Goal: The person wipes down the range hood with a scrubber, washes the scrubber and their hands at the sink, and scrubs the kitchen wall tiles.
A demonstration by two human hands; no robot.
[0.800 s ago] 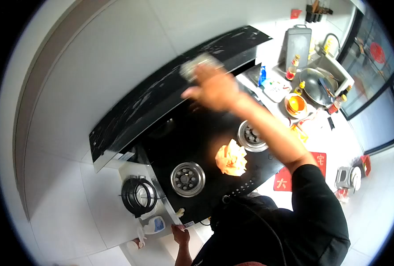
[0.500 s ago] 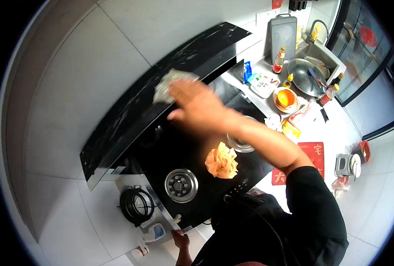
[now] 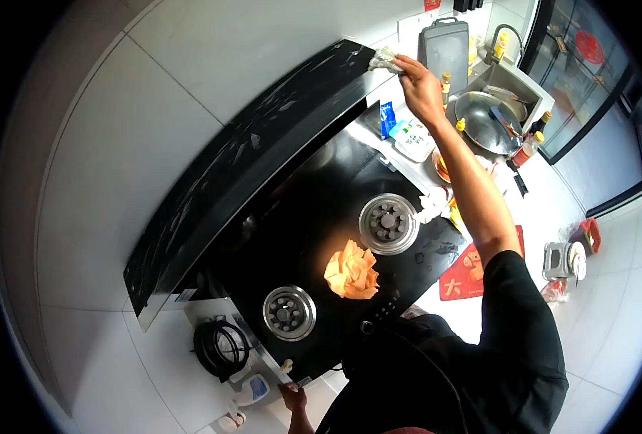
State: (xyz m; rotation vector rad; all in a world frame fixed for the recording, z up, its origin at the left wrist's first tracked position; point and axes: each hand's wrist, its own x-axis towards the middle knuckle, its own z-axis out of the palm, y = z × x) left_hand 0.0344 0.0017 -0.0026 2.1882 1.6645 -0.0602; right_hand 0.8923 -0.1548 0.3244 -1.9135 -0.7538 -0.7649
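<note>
My right hand [image 3: 420, 90] is stretched far out, closed on a crumpled pale cloth [image 3: 384, 60]. The cloth lies against the right end of the black range hood [image 3: 252, 141], which shows whitish streaks. Below the hood is a black glass cooktop [image 3: 310, 195] with two bare burners, the right one [image 3: 389, 223] and the left one [image 3: 289, 313]. A bunched orange cloth [image 3: 352, 270] rests between them. Low in the view, my left hand [image 3: 293, 397] is by the cooktop's near left corner, at the counter edge. Its fingers look loosely extended, though small and partly hidden.
Black pan supports [image 3: 221, 350] and a white spray bottle [image 3: 252, 389] are left of the cooktop. On the right are a wok [image 3: 489, 119], a sink [image 3: 534, 90], a grey tray [image 3: 444, 54], a white food pack [image 3: 413, 141], sauce bottles [image 3: 529, 148] and a red mat [image 3: 465, 278].
My right hand has moved up and right along the hood with the pale cloth, from its middle to its right end. The right burner is uncovered. My left hand stays at the counter edge.
</note>
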